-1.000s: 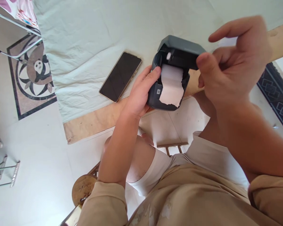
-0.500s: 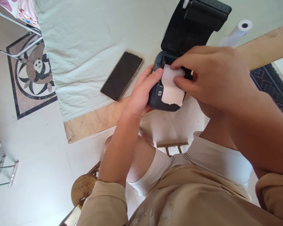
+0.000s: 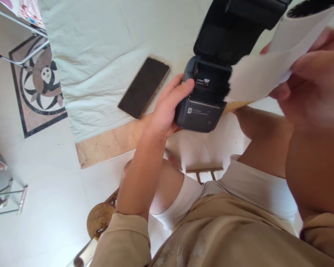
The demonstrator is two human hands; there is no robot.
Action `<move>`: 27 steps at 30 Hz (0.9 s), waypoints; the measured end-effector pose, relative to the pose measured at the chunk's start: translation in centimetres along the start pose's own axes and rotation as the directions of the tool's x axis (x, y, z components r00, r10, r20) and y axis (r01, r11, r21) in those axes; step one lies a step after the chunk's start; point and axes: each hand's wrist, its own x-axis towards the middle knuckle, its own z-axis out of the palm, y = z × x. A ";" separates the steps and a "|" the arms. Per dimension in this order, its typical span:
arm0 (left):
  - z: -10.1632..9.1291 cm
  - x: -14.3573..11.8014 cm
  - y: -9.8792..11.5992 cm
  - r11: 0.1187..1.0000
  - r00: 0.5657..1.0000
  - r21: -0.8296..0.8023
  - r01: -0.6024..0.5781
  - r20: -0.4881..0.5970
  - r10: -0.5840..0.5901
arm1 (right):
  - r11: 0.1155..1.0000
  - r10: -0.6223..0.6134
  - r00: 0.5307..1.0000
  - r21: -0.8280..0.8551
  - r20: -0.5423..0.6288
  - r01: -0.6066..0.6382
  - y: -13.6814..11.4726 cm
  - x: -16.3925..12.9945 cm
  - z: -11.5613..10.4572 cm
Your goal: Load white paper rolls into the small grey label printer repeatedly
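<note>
Fingers (image 3: 180, 89) of the left hand (image 3: 167, 107) clamp the open printer (image 3: 203, 107) at the surface (image 3: 111, 139) edge. Right hand (image 3: 317, 85), close and blurred, pinches a paper roll (image 3: 269, 66) above. Its loose tail could tear or unspool; the overhanging printer might tip off.

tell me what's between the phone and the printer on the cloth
In the head view, only the left hand lies between them: its fingers wrap the printer on the side facing the phone. Bare pale cloth fills the remaining gap.
</note>
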 end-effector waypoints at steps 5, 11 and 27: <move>-0.2 0.3 -0.4 0.996 0.996 0.079 -0.047 -0.072 0.053 | 0.991 0.129 0.961 0.063 -0.245 -0.117 5.0 -1.2 0.0; -0.2 0.5 -0.4 0.996 0.999 0.092 -0.008 -0.035 0.011 | 0.989 -0.052 0.970 -0.146 -0.238 0.017 4.5 -1.9 0.4; -1.5 0.5 0.7 0.981 0.993 0.186 0.061 0.089 -0.079 | 0.554 -0.001 0.989 -0.824 -0.146 -0.121 6.4 3.1 -1.0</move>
